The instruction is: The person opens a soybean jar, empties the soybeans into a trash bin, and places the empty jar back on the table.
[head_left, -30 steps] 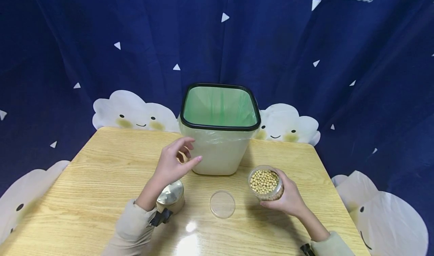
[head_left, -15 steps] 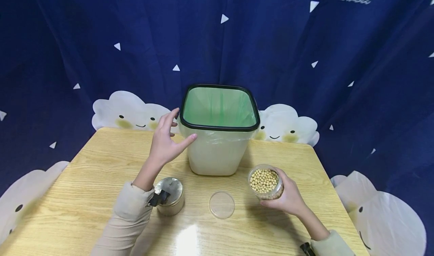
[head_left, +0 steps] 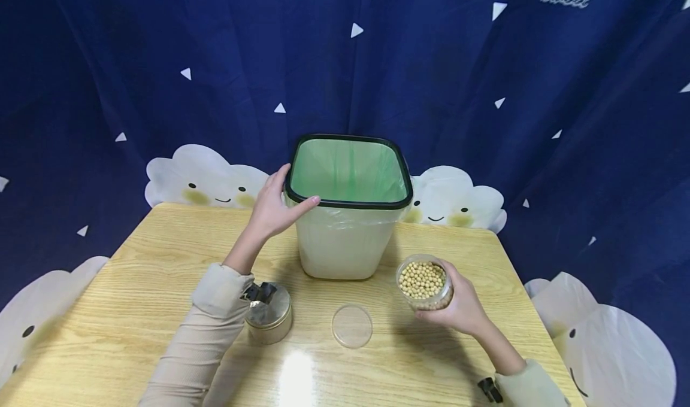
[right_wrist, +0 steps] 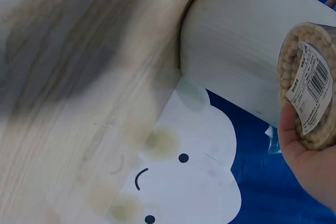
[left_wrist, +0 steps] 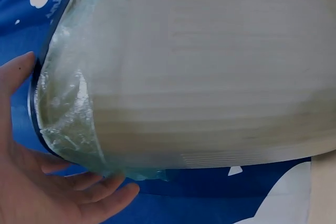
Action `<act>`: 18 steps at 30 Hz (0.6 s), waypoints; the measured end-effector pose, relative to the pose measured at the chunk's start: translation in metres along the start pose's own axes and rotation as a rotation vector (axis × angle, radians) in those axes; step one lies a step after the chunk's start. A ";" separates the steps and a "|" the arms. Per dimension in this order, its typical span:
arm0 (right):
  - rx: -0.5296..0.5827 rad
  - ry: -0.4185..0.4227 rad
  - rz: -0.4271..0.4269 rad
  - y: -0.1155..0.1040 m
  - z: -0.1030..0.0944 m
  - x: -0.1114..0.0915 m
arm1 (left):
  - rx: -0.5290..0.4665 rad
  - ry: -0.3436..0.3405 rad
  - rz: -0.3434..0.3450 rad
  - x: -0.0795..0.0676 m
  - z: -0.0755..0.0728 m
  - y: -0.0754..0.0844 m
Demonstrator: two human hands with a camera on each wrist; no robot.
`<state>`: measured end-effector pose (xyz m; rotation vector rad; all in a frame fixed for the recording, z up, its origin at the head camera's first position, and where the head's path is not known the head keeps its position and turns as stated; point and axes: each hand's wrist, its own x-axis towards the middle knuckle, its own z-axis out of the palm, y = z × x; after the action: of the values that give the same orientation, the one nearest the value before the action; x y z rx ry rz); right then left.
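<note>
My left hand (head_left: 271,210) is at the left front corner of a trash can (head_left: 345,242) with a black rim and a thin green liner. Its thumb lies by the front of the rim and its fingers reach along the left side; in the left wrist view the fingers (left_wrist: 107,195) are spread beside the liner. My right hand (head_left: 460,305) grips a clear jar of soybeans (head_left: 422,280) from the right, above the table. The jar has no lid on and tilts slightly. A white barcode label (right_wrist: 312,87) shows on its base in the right wrist view.
A round clear lid (head_left: 352,326) lies flat on the wooden table (head_left: 178,263) in front of the trash can. A metal-lidded tin (head_left: 272,320) stands by my left wrist. Behind the table hangs a dark blue curtain (head_left: 232,54) with clouds and triangles.
My left hand has moved up from in front of the trash can to its left rim corner, fingers opening out on the way. The right hand has raised the jar slightly.
</note>
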<state>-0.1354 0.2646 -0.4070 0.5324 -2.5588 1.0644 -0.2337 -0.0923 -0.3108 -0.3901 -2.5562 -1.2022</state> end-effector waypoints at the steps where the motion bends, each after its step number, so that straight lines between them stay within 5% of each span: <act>1: -0.005 0.002 -0.003 -0.002 -0.001 0.001 | -0.002 -0.007 -0.008 0.001 0.000 0.000; 10: 0.031 0.040 -0.049 -0.047 -0.028 0.019 | -0.045 0.021 -0.022 0.001 0.004 -0.001; 18: 0.021 0.066 -0.059 -0.050 -0.043 0.037 | -0.075 0.022 -0.030 0.002 0.005 -0.002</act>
<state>-0.1395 0.2555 -0.3318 0.5652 -2.4626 1.0715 -0.2367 -0.0891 -0.3142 -0.3543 -2.5124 -1.3091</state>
